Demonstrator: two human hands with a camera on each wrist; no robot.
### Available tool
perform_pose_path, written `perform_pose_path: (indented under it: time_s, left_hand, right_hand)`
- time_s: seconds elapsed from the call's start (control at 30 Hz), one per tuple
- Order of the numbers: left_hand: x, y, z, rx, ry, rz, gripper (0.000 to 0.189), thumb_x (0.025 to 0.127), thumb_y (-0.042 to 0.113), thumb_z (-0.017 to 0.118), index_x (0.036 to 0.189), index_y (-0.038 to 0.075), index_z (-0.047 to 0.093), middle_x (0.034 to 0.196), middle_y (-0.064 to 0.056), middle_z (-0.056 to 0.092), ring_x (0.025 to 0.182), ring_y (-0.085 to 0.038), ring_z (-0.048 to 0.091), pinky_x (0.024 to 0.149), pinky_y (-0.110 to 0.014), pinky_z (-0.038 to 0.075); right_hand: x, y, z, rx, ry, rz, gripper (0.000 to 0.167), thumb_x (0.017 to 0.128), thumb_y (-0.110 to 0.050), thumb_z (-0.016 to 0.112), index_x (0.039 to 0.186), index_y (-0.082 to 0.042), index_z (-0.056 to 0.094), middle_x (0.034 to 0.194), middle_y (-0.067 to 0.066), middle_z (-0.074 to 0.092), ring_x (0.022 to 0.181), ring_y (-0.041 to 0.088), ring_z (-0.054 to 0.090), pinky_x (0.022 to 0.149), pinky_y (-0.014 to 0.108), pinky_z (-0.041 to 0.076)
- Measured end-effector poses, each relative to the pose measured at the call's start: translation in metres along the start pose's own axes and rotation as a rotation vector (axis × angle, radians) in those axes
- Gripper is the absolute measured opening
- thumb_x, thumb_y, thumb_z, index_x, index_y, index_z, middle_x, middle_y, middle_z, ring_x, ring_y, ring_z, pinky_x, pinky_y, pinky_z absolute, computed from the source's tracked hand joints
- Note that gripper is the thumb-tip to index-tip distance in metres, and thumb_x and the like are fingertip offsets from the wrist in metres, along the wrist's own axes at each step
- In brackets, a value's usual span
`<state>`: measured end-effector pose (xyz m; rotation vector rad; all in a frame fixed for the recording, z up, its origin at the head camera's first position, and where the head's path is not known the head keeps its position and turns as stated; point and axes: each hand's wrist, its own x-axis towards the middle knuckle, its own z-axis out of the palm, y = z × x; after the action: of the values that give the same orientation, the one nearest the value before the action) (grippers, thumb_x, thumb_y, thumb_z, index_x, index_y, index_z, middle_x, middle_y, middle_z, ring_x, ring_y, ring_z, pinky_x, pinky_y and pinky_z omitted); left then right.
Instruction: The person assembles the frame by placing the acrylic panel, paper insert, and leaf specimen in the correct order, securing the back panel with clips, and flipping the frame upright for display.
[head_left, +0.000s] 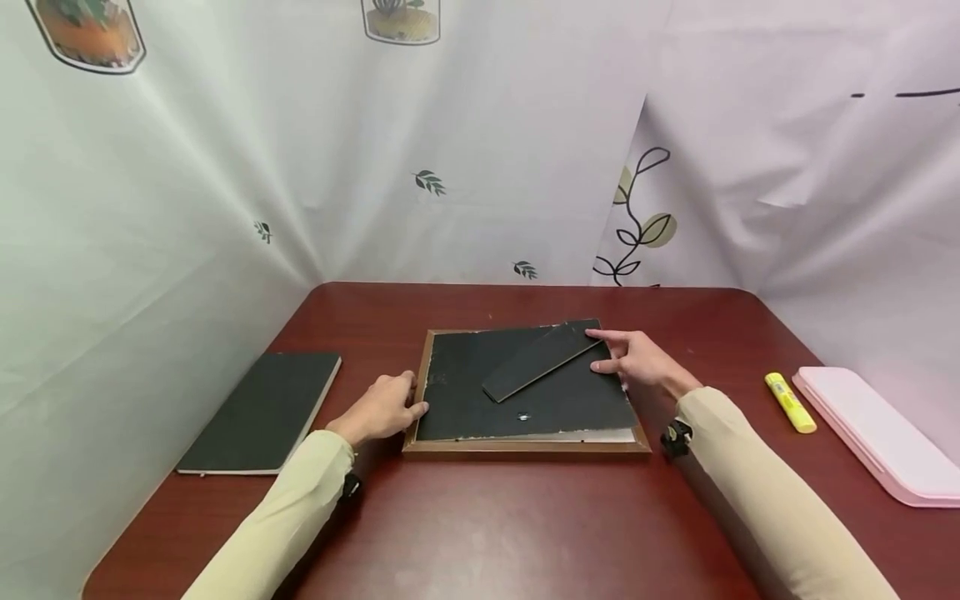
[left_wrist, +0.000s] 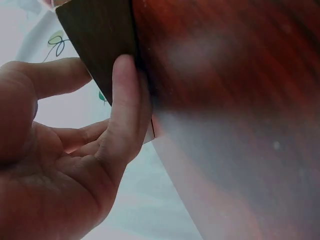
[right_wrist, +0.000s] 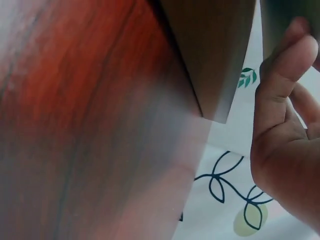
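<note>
A brown wooden picture frame lies face down on the table, its side also visible in the left wrist view. My left hand grips the frame's left side, the thumb near its inner edge. Over the frame sits a black backing board with a folding stand strip attached at a slant. My right hand holds the board by its right edge, near the strip's upper end. The board is tilted, raised above the frame at the right, and a white strip shows beneath its front edge.
A black notebook lies on the reddish-brown table at the left. To the right are a yellow highlighter and a pink case. White printed cloth hangs behind the table and along both sides.
</note>
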<state>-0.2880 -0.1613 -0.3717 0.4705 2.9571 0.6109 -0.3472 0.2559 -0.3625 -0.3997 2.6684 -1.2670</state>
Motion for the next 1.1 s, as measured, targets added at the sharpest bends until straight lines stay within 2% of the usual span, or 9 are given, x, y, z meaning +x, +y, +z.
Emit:
perform_pose_path:
  time_s: [0.13,0.4,0.53,0.77,0.9,1.1]
  left_hand:
    - [-0.002,-0.001,0.003,-0.023,-0.005,-0.013,0.034,0.096,0.019,0.067,0.117,-0.006,0.057,0.092,-0.015,0.064,0.075,-0.02,0.059,0.066,-0.033,0.05]
    - [-0.004,-0.004,0.003,-0.045,0.017,-0.014,0.035,0.095,0.019,0.068,0.117,-0.006,0.057,0.096,-0.017,0.067,0.071,-0.017,0.062,0.066,-0.032,0.053]
    - [-0.003,-0.003,0.002,-0.071,-0.001,-0.012,0.035,0.096,0.018,0.067,0.119,-0.007,0.055,0.095,-0.018,0.066,0.064,-0.014,0.064,0.063,-0.03,0.054]
    - [0.0,0.002,-0.003,-0.113,-0.086,-0.026,0.038,0.096,0.013,0.066,0.123,-0.008,0.051,0.097,-0.021,0.063,0.063,-0.015,0.067,0.059,-0.029,0.058]
    - [0.001,0.004,-0.004,-0.074,-0.093,-0.017,0.037,0.096,0.013,0.066,0.122,-0.008,0.051,0.095,-0.02,0.062,0.064,-0.015,0.067,0.062,-0.03,0.057]
    - [0.002,0.004,-0.003,-0.082,-0.098,-0.02,0.04,0.096,0.012,0.066,0.125,-0.01,0.049,0.097,-0.021,0.062,0.065,-0.016,0.068,0.064,-0.031,0.058]
  right_hand:
    - [-0.002,0.001,0.005,-0.048,-0.042,0.026,0.074,0.088,-0.015,0.076,0.154,-0.013,0.042,0.055,-0.001,0.044,0.045,0.016,0.053,0.051,0.035,0.052]
    - [-0.002,-0.001,0.004,-0.014,-0.012,0.007,0.073,0.088,-0.017,0.077,0.153,-0.016,0.044,0.055,-0.003,0.041,0.046,0.016,0.05,0.048,0.035,0.049]
    - [-0.001,0.0,0.005,-0.086,-0.044,0.018,0.072,0.09,-0.02,0.075,0.154,-0.014,0.041,0.053,-0.001,0.043,0.045,0.016,0.051,0.049,0.034,0.05]
    - [0.002,-0.009,0.006,-0.251,-0.103,0.057,0.071,0.093,-0.028,0.072,0.155,-0.017,0.039,0.056,0.003,0.049,0.039,0.015,0.053,0.047,0.034,0.05]
    - [0.005,-0.013,0.003,-0.323,-0.143,0.083,0.071,0.093,-0.033,0.071,0.155,-0.022,0.038,0.057,0.004,0.051,0.037,0.015,0.053,0.043,0.031,0.048]
    - [0.004,-0.012,0.002,-0.364,-0.165,0.08,0.072,0.095,-0.035,0.069,0.157,-0.023,0.035,0.056,0.002,0.049,0.039,0.016,0.049,0.05,0.033,0.051]
